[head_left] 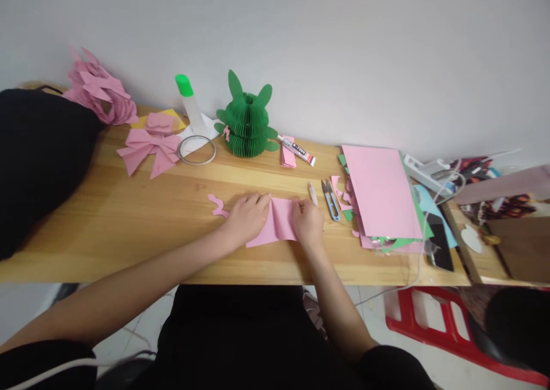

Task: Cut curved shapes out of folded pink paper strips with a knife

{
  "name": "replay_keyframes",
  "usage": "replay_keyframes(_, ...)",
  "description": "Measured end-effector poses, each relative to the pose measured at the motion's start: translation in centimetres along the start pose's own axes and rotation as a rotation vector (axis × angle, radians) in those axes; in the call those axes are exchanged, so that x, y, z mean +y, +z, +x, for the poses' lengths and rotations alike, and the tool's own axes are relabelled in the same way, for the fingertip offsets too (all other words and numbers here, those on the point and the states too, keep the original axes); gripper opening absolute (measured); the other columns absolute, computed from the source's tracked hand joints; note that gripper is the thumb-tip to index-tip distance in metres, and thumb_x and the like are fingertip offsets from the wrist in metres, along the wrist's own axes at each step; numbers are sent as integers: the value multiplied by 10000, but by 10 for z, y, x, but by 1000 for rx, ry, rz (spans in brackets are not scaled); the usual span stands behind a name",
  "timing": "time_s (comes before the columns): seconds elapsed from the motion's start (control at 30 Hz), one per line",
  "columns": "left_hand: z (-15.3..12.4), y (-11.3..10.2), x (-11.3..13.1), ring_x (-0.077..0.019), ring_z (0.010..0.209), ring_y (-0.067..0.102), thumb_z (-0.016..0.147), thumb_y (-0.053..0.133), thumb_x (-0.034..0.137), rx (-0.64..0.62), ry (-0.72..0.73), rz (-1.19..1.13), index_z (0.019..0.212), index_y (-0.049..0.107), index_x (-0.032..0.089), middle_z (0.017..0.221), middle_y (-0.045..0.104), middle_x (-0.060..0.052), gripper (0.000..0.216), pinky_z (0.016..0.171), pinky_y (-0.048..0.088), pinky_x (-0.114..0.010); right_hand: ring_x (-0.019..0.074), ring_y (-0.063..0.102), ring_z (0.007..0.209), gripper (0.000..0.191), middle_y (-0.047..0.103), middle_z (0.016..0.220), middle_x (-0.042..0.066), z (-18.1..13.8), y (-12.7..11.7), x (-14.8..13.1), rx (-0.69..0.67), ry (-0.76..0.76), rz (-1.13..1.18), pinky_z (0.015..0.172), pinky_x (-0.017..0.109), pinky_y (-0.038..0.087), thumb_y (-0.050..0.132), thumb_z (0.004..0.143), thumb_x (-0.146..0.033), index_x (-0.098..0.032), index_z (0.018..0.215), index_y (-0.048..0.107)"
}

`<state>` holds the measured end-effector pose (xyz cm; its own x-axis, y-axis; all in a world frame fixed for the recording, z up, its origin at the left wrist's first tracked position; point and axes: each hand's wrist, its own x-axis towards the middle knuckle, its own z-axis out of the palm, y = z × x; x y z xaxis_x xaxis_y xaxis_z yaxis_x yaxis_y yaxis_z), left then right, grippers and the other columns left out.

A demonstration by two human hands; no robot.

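Observation:
A pink paper sheet (279,221) lies on the wooden table (129,218) in front of me. My left hand (248,215) rests on its left edge, fingers curled and pressing it down. My right hand (307,223) grips its right edge, fingers bent over the paper. The sheet looks creased down the middle between my hands. A small curly pink scrap (218,204) lies just left of my left hand.
Blue-handled snips (330,198) and a pen (313,193) lie right of my hands. A stack of pink and green paper (382,192), glue tube (298,150), green paper cactus (247,121), glue bottle (191,103), tape ring (196,149), pink bows (150,146). A red stool (451,327) stands below right.

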<state>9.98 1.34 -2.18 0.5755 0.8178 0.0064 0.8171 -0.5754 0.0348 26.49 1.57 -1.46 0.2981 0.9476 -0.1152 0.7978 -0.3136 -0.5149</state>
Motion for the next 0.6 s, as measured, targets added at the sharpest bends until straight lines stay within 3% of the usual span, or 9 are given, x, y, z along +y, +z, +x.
replay_keyframes(0.27, -1, -1, 2, -273, 1012, 607, 930, 343, 13, -3, -4, 2, 1301, 571, 51, 1035, 659, -163, 437, 742, 464, -361, 247, 644, 661, 347, 763, 823, 195, -3, -3, 7, 54, 34, -49, 610, 329, 364, 442, 936, -293, -134, 827, 730)
replay_keyframes(0.6, -3, 1, 3, -287, 1038, 598, 937, 303, 32, 30, -43, -39, 1351, 540, 58, 1053, 660, -176, 478, 789, 473, -394, 247, 624, 633, 316, 746, 773, 153, -17, -5, 16, 159, 137, -55, 588, 318, 339, 452, 945, -290, -129, 877, 714)
